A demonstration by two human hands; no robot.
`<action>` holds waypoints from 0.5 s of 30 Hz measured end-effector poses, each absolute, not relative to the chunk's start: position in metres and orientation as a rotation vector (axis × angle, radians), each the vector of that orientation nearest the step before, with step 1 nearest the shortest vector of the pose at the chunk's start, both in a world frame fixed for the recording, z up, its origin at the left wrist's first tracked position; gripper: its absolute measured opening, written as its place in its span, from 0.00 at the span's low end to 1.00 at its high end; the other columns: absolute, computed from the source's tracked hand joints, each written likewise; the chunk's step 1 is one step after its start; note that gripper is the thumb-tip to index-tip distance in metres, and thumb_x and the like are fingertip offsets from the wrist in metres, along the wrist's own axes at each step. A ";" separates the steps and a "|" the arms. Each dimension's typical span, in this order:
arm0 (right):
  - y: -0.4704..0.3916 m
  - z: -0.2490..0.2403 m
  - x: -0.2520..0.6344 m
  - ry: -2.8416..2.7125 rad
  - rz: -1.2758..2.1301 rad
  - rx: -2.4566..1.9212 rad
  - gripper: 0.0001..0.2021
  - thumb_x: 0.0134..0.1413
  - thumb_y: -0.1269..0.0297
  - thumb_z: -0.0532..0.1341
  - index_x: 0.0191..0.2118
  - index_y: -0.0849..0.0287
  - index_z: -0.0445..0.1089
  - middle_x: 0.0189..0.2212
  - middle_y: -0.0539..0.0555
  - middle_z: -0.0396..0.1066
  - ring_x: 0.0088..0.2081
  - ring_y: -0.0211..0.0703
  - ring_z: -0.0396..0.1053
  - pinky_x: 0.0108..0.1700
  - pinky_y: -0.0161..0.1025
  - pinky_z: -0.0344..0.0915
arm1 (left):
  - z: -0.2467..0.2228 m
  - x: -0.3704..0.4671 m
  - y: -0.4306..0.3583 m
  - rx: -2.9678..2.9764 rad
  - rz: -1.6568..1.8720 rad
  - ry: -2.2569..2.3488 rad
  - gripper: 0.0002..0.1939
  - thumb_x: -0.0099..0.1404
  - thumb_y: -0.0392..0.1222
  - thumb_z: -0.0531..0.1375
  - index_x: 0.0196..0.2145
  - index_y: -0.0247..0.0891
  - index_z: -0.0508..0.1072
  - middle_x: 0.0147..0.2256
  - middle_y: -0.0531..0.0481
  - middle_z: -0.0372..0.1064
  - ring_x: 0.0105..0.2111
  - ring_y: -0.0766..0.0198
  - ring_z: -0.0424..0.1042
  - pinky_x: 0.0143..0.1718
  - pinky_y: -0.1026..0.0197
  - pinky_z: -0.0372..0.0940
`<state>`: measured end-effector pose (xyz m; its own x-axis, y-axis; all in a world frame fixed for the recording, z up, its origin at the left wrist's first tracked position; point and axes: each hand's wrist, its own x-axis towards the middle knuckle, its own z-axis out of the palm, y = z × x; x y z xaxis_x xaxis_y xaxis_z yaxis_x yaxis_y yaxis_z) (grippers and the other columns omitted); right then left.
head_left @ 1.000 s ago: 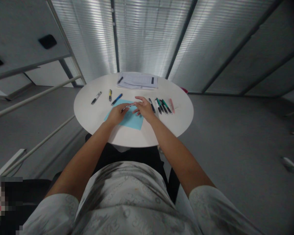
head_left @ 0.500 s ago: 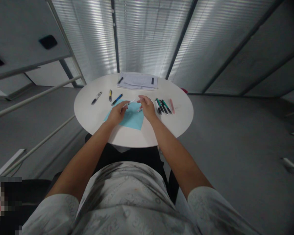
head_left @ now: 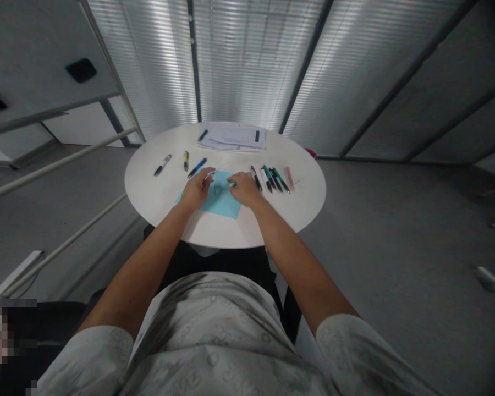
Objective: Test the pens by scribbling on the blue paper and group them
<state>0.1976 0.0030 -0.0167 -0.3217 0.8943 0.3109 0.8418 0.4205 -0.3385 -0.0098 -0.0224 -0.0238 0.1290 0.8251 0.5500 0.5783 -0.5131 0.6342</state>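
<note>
My left hand [head_left: 196, 190] is closed on a thin, clear object [head_left: 220, 166] at the left side of a light blue sheet [head_left: 223, 201]. Its fingertips are pinched over the sheet's upper edge. Across from it, my right hand [head_left: 245, 188] is closed over the sheet's right side, with a small pale item [head_left: 231, 183] at its fingertips, too small to name. A gap separates the two hands. Just right of my right hand lies a black and white pen [head_left: 256, 178]. A blue pen [head_left: 197, 168] rests above my left hand.
The round white table [head_left: 226, 236] also bears stacked papers [head_left: 231, 137] at the back, a grey pen [head_left: 163, 165] and a yellow pen [head_left: 186, 160] at left. Several green and black pens [head_left: 278, 180] and a pink stick [head_left: 290, 179] lie at right. White rails [head_left: 66, 159] stand left.
My right hand has come down and away from the clear object's upper end, its fingers drawn in over the sheet. The black and white pen beside it now shows. My left hand has barely moved.
</note>
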 end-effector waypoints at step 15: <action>0.004 -0.006 0.195 -1.575 0.769 -1.139 0.17 0.71 0.53 0.55 0.59 0.50 0.69 0.43 0.54 0.75 0.41 0.43 0.72 0.45 0.40 0.69 | -0.030 -0.011 -0.018 2.196 1.297 1.373 0.17 0.75 0.45 0.53 0.57 0.40 0.72 0.43 0.43 0.78 0.43 0.59 0.77 0.56 0.51 0.70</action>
